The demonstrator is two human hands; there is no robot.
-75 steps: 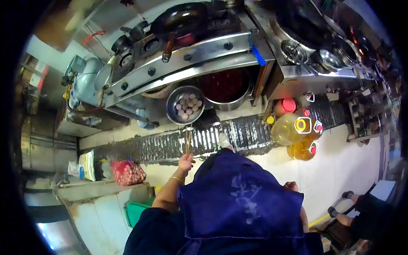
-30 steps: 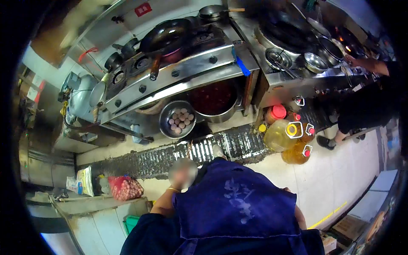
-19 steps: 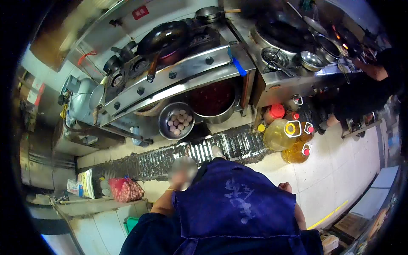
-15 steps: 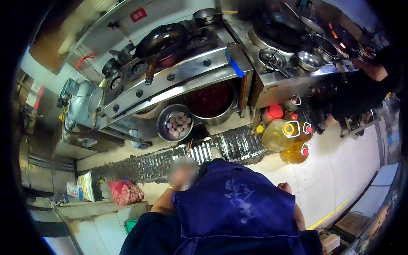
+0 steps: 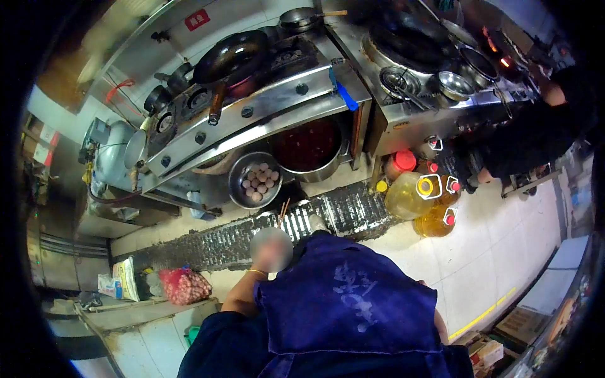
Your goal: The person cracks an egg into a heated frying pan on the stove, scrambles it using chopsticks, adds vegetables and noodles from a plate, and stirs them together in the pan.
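My left hand (image 5: 271, 250) is smeared by a round blur, so its fingers do not show in detail. Thin wooden chopsticks (image 5: 283, 213) stick out from the far side of that hand, pointing toward the stove. A metal bowl (image 5: 237, 188) of round, pale pinkish balls (image 5: 261, 179) sits beyond them under the stove. Beside the bowl is a large pot (image 5: 320, 171) of dark red contents. My right hand (image 5: 421, 281) is almost wholly hidden behind the blue apron (image 5: 353, 302); part of the forearm shows at its edge.
A wok (image 5: 232, 58) rests on the stove above. Oil jugs (image 5: 406, 196) stand right of the metal floor grate (image 5: 220, 242). A red net bag (image 5: 184, 286) lies at left. Another person (image 5: 535, 142) works at the right-hand range, near glowing red heat.
My left hand has shifted slightly forward, and more of the chopsticks shows. My right hand has drawn back behind the apron. The view has moved slightly.
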